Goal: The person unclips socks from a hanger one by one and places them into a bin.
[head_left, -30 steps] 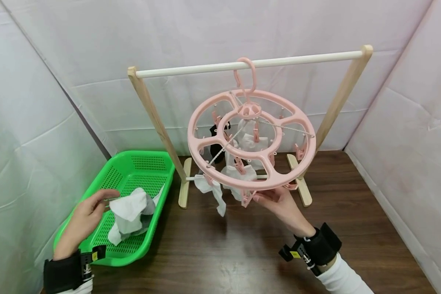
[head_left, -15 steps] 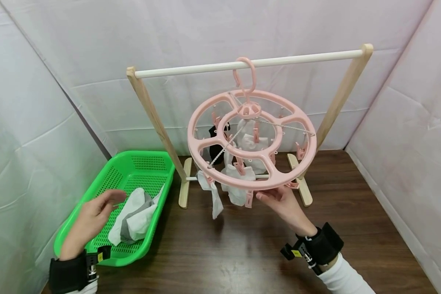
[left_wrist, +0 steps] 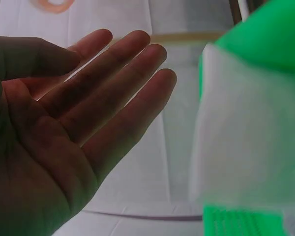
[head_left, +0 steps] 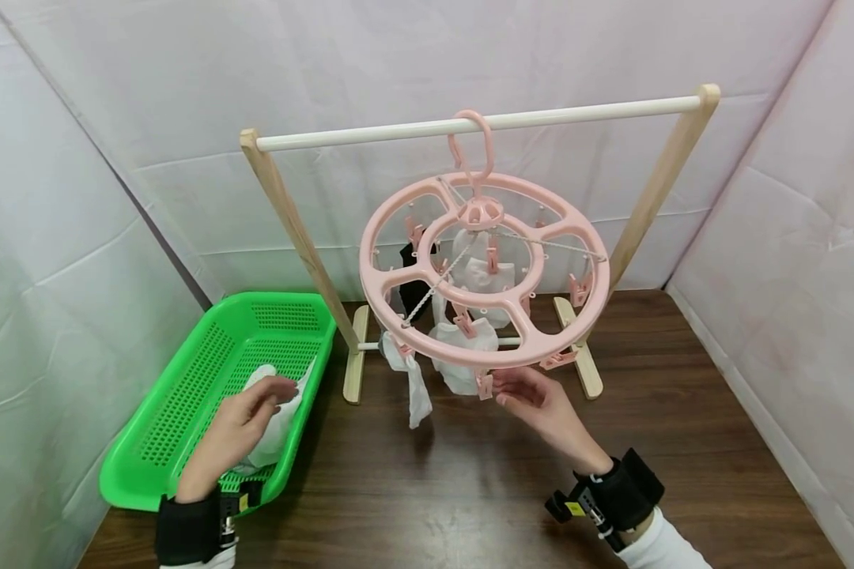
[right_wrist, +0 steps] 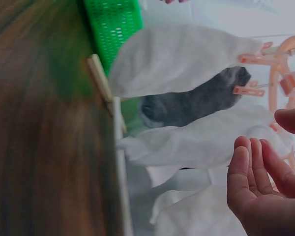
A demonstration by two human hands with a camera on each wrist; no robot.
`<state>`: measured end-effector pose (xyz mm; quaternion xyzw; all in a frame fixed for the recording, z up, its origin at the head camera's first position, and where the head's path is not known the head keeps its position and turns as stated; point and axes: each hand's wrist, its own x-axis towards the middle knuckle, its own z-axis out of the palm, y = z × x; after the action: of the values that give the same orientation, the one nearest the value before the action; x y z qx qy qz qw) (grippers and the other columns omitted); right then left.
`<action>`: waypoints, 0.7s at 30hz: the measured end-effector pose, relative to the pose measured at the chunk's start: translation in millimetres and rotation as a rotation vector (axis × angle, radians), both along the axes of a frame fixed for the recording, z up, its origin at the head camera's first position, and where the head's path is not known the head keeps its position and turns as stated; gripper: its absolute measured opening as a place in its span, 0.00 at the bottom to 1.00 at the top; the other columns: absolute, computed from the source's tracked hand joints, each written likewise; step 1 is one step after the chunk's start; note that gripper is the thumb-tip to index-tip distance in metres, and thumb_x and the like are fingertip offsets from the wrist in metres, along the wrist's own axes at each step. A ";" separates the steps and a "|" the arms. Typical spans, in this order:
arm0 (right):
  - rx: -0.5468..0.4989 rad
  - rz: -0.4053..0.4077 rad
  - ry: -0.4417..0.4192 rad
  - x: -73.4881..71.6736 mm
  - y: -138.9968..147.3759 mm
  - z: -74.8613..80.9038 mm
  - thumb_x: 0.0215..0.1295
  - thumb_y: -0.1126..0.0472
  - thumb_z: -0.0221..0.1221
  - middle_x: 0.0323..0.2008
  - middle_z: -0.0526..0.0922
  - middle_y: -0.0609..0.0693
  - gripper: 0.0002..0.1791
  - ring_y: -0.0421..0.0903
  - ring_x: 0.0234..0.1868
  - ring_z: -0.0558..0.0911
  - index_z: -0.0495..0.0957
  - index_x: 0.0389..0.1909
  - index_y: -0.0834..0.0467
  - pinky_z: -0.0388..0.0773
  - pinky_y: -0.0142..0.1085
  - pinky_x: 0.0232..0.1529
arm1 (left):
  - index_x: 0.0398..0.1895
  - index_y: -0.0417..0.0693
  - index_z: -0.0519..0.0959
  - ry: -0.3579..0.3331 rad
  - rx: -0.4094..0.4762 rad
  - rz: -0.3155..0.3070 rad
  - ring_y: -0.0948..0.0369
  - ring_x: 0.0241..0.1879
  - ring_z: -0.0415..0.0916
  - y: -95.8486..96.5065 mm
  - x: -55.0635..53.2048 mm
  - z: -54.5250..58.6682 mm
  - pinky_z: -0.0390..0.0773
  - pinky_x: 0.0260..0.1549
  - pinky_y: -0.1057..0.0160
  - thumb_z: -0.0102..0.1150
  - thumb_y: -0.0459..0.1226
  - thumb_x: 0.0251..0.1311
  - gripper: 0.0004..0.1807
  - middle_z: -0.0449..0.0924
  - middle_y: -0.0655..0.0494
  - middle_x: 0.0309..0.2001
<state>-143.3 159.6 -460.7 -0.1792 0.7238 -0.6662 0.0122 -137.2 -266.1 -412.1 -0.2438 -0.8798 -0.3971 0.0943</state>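
Note:
My left hand [head_left: 238, 431] hovers above the green basket [head_left: 124, 474], over a white sock [head_left: 273, 442] that it partly hides. In the left wrist view its fingers [left_wrist: 123, 118] are extended and hold nothing. My right hand [head_left: 541, 411] is beneath the front of the pink round clip hanger [head_left: 413, 336], close to a dangling pink clip [head_left: 485, 386]. Thumb and fingers stand apart in the right wrist view, with nothing between them. White socks [right_wrist: 172, 61] and a dark grey sock [right_wrist: 196, 101] hang from clips there.
The hanger hooks over the white rail [head_left: 370, 136] of a stand with wooden legs [head_left: 662, 186]. A black sock [head_left: 414, 280] hangs toward the rear of the ring. White cloth walls [head_left: 783, 316] surround the dark wooden table [head_left: 470, 498].
My left hand has moved right across the basket, over the sock, which dropped and flattened in the basket earlier. My right hand stays near the clip, which has swung slightly.

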 end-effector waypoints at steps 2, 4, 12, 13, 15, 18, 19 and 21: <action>0.008 0.006 -0.012 3.6 1.3 -5.8 0.67 0.69 0.59 0.51 0.76 0.65 0.19 0.51 0.51 0.78 0.71 0.56 0.71 0.76 0.35 0.50 | 0.51 0.36 0.77 -0.056 -0.025 0.010 0.49 0.45 0.79 10.6 1.9 2.1 0.79 0.42 0.59 0.46 0.21 0.67 0.14 0.81 0.45 0.44; 0.011 0.009 -0.030 7.1 2.9 -11.5 0.66 0.69 0.59 0.51 0.76 0.65 0.19 0.52 0.51 0.78 0.71 0.56 0.72 0.76 0.35 0.50 | 0.53 0.36 0.76 -0.093 -0.022 0.004 0.49 0.46 0.79 17.6 0.8 -0.6 0.78 0.44 0.59 0.47 0.22 0.67 0.15 0.80 0.45 0.46; 0.069 0.009 -0.063 16.1 4.5 -26.6 0.65 0.68 0.60 0.48 0.78 0.62 0.18 0.54 0.49 0.80 0.73 0.53 0.71 0.76 0.35 0.49 | 0.56 0.37 0.74 -0.162 0.024 -0.067 0.48 0.50 0.77 38.4 -9.6 -10.1 0.78 0.44 0.57 0.51 0.23 0.66 0.16 0.79 0.42 0.49; 0.069 0.016 -0.064 16.9 4.3 -27.9 0.65 0.69 0.60 0.48 0.78 0.62 0.18 0.52 0.49 0.80 0.73 0.53 0.71 0.76 0.35 0.49 | 0.56 0.37 0.74 -0.163 0.020 -0.070 0.47 0.50 0.77 41.4 -11.0 -10.5 0.78 0.44 0.56 0.52 0.23 0.65 0.17 0.78 0.42 0.50; 0.059 0.031 -0.070 18.6 3.7 -30.2 0.65 0.69 0.60 0.48 0.78 0.63 0.18 0.50 0.48 0.80 0.72 0.54 0.71 0.76 0.36 0.49 | 0.58 0.36 0.73 -0.163 0.015 -0.076 0.46 0.52 0.75 47.7 -14.6 -11.3 0.78 0.45 0.55 0.54 0.24 0.65 0.18 0.77 0.40 0.52; 0.056 0.052 -0.068 21.4 2.9 -32.5 0.65 0.69 0.60 0.48 0.77 0.63 0.18 0.45 0.48 0.80 0.72 0.54 0.72 0.76 0.36 0.49 | 0.61 0.36 0.70 -0.152 0.027 -0.084 0.43 0.56 0.72 57.9 -20.6 -11.8 0.77 0.48 0.53 0.57 0.25 0.64 0.22 0.73 0.37 0.57; 0.060 0.060 -0.065 22.4 2.5 -33.2 0.65 0.69 0.59 0.48 0.77 0.64 0.18 0.44 0.47 0.80 0.71 0.54 0.72 0.76 0.37 0.49 | 0.62 0.37 0.69 -0.156 0.045 -0.090 0.42 0.57 0.71 61.2 -22.8 -11.7 0.76 0.49 0.51 0.58 0.26 0.63 0.23 0.72 0.37 0.58; 0.064 0.071 -0.063 24.3 1.5 -34.3 0.65 0.69 0.60 0.48 0.77 0.64 0.18 0.44 0.47 0.80 0.72 0.54 0.72 0.77 0.37 0.49 | 0.64 0.37 0.67 -0.170 0.084 -0.101 0.42 0.59 0.69 67.9 -27.8 -11.7 0.74 0.52 0.49 0.59 0.27 0.63 0.25 0.69 0.36 0.61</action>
<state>-118.9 161.1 -495.1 -0.1833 0.7372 -0.6471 0.0646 -165.0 -198.3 -423.7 -0.2493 -0.8538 -0.4569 0.0094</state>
